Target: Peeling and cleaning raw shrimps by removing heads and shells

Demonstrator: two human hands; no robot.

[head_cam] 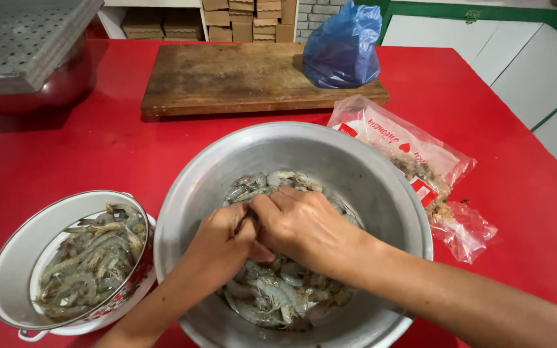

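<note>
A large metal bowl (pixel 369 174) sits on the red table in front of me, holding a heap of raw grey shrimp (pixel 278 296). Both my hands are inside it, pressed together over the pile. My left hand (pixel 217 248) and my right hand (pixel 304 225) pinch a single shrimp between their fingertips; the shrimp itself is mostly hidden by the fingers. To the left stands a white enamel pot (pixel 17 258) with more shrimp (pixel 91 264) in it.
A wooden cutting board (pixel 227 77) lies at the back with a blue plastic bag (pixel 343 48) on it. A clear plastic bag with scraps (pixel 420 167) lies right of the bowl. A steel pot under a perforated tray (pixel 27 45) is at back left.
</note>
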